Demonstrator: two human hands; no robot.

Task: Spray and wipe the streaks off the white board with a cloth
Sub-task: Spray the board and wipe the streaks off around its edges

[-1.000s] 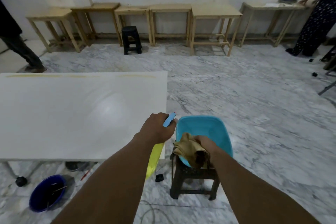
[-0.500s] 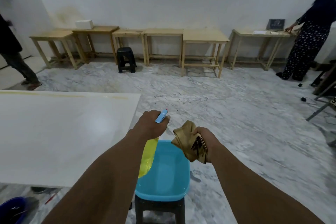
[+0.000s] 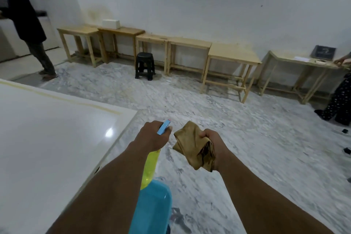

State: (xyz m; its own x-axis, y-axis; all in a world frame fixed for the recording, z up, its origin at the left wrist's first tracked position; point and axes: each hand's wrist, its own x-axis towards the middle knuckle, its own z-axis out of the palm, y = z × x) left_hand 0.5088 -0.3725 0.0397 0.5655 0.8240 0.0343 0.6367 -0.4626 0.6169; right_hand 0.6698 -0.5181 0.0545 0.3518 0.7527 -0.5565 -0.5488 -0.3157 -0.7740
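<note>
The person's left hand (image 3: 152, 137) is closed around the neck of a spray bottle (image 3: 151, 167). The blue nozzle sticks out above the knuckles and points forward, and the yellow body hangs down below the hand. The right hand (image 3: 209, 141) grips a folded tan cloth (image 3: 189, 143), with the fingers curled tight round one side of it. The cloth has dark stains near its lower edge. Both hands are held in the air just beside each other, above the marble floor (image 3: 256, 148) and to the right of the board. The white board (image 3: 47, 138) lies flat at the left, and its right edge passes near the left forearm. A pale yellow streak (image 3: 66, 99) runs along its far edge, and a light is reflected on its surface. Low between the two forearms there is a blue basin (image 3: 152, 209), cut off by the lower border. At the far wall stands a row of wooden tables (image 3: 233, 55), with a white box (image 3: 111, 24) on one and a black stool (image 3: 144, 65) in front. One person (image 3: 26, 24) stands at the far left and another (image 3: 339, 104) at the right border
</note>
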